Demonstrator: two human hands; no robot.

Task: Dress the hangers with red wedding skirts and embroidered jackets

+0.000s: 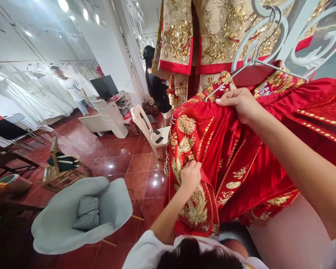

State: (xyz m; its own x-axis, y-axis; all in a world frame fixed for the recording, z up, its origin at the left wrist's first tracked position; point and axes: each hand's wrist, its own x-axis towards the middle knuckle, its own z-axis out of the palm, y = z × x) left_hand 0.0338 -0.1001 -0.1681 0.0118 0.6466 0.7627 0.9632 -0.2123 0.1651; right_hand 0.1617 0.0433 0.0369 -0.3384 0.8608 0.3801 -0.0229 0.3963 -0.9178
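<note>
A red pleated skirt (210, 149) with gold embroidery hangs from a thin metal hanger (226, 85) on a white scrollwork stand (294, 33). Near the left end of the hanger, my right hand (238, 104) pinches the skirt's waistband between thumb and fingers. Lower down, my left hand (190, 175) is closed on the embroidered front panel, bunching its cloth. Above the skirt hangs a beige jacket (176, 30) with gold sequins and red trim. The skirt's right side spreads out past my right forearm.
A grey armchair (58, 220) with a cushion (88, 212) stands at lower left. Behind the skirt is a white chair (145, 125) with phones on its seat. Further back are a desk (109, 117) with a monitor (104, 87), two people, and racks of white gowns (25, 97).
</note>
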